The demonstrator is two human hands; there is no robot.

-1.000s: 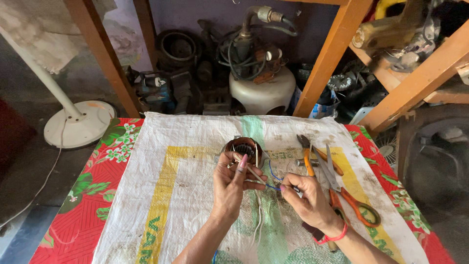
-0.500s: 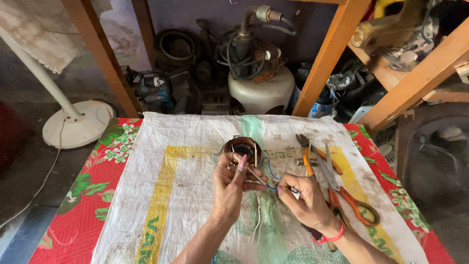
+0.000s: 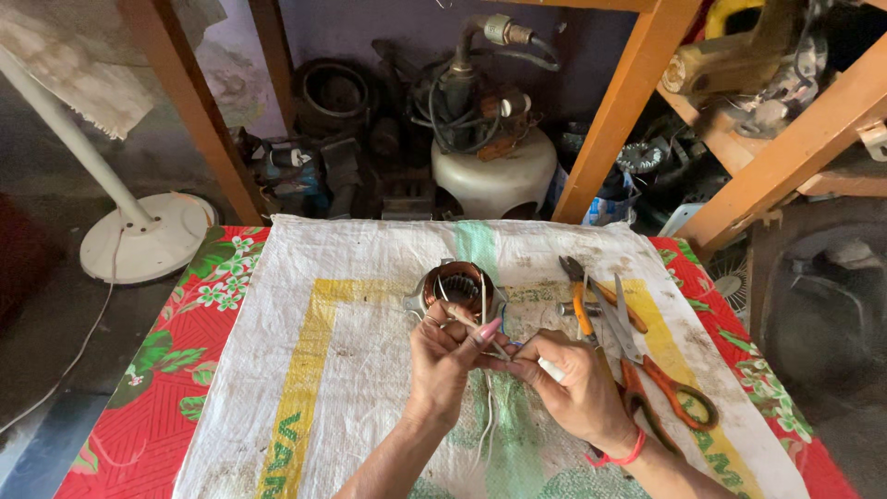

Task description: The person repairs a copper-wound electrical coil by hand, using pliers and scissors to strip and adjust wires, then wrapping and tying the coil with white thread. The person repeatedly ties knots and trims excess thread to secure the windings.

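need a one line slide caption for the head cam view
Two hands, left hand and right hand, pinch thin wires of a copper-wound motor stator on a woven sack, beside pliers and scissors.

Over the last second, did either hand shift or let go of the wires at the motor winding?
Barely any change. The right hand drew slightly closer to the left hand, and both keep pinching the thin white wires leading from the round copper-wound motor stator. Nothing was let go. The stator, orange-handled pliers and orange-handled scissors lie where they were on the white woven sack.
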